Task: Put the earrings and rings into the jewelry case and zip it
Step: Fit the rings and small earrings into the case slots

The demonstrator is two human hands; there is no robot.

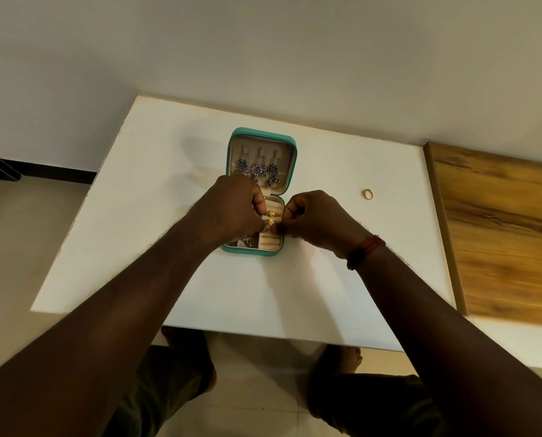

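Observation:
A teal jewelry case [290, 143] lies open in the middle of the white table. Three blue-stone dangling earrings [257, 169] hang in its raised lid. In the cream ring rolls of the lower half sits one gold ring [271, 213]. Just below it a second gold ring [270, 226] is pinched between the fingertips of my left hand [232, 212] and my right hand [317, 219], right over the rolls. My left hand covers the case's left compartments. A third gold ring [367, 194] lies loose on the table to the right of the case.
The white table [175, 288] stands against a pale wall. A wooden board [503, 234] adjoins it on the right. Below the table's near edge I see a person's knees and feet on a tiled floor.

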